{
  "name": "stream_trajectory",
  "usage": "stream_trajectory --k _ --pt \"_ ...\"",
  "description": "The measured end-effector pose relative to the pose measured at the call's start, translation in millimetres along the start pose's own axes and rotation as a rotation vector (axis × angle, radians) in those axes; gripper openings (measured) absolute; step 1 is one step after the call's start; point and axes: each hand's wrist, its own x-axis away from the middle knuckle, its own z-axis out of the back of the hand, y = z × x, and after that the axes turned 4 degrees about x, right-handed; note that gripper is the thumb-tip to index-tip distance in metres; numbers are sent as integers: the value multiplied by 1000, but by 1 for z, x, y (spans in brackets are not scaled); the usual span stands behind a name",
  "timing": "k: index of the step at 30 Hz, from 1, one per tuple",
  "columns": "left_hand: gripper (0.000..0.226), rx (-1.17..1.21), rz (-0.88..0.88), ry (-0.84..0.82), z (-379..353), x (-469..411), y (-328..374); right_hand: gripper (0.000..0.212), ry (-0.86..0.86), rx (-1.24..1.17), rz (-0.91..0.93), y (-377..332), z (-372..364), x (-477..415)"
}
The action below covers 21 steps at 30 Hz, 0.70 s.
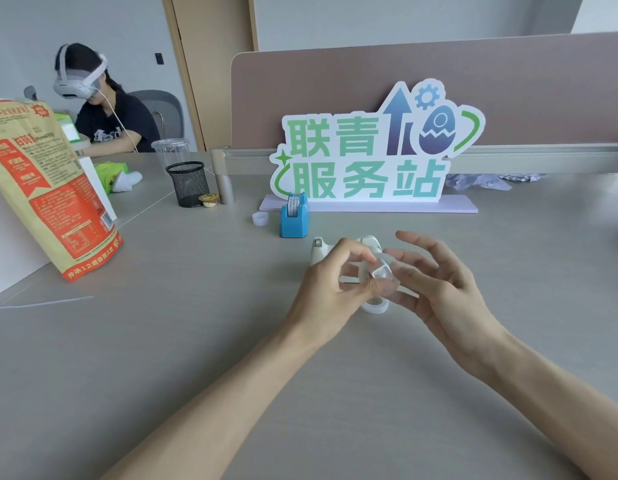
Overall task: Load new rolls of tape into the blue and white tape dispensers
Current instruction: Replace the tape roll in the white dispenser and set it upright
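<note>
Tape roll, small and translucent white (382, 275), sits pinched between the thumb and forefinger of the left hand (330, 292) while the right hand (439, 289) steadies it, fingers loosely spread, both over the middle of the grey worktop (162, 341). White plastic tape dispenser (319, 251) sits just behind the hands, and the blue plastic tape dispenser (294, 220) with a roll already in it stands further back toward the far edge, by the green-lettered sign (366, 157).

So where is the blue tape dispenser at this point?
In the head view, the blue tape dispenser stands on the desk left of centre, just in front of the sign's lower left corner, with a small white cap to its left.
</note>
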Motion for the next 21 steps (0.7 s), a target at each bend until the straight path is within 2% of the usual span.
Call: stream_trajectory --k 5,8,12,15,18,21 --pt "28 -53 -17 66 1 0 0 20 -50 201 17 -5 2 0" --pt "28 -35 -35 79 2 0 -1 18 7 321 37 -5 -1 2" --pt "29 -47 -60 98 3 -1 -4 17 74 343 69 -5 -6 5" --pt "31 -198 -193 96 2 -1 -8 21 112 370 68 -5 -9 4" --pt "32 -258 -261 72 2 -1 -11 21 181 514 59 -3 -6 1" --pt "31 -114 -133 51 0 0 -7 18 245 575 78 -3 -1 1"
